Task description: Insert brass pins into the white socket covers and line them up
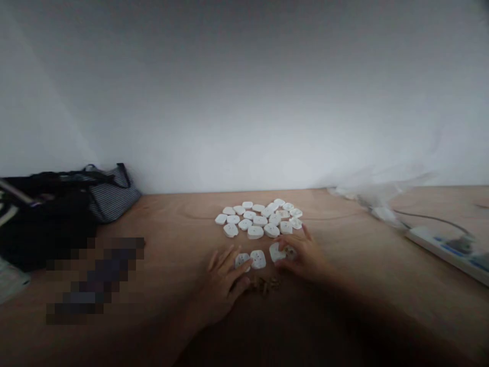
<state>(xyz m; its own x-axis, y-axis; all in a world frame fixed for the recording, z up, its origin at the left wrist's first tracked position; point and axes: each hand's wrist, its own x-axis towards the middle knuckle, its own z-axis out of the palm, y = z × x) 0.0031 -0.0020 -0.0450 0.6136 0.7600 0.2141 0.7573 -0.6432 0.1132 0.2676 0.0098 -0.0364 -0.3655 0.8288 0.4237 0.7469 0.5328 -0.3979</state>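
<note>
My left hand (225,278) rests with spread fingers at two white rounded pieces (258,259) lying side by side; its fingertips touch or overlap the left one (242,261). My right hand (301,254) curves its thumb and fingers around another white piece (276,252), with a piece showing brass-coloured parts (290,252) partly under the fingers. Small brass-coloured parts (264,285) lie in a loose heap between the hands, nearer to me. Beyond the hands, several white pieces (260,220) with small holes are spread in a cluster; a few at its right side look open or hollow.
A black bag (49,219) and a striped bag (112,196) stand at the left, near a pixelated object (99,280). On the right lie a white power strip (446,252) with a cable and clear plastic wrap (382,196). A pale wall rises behind the wooden table (171,219).
</note>
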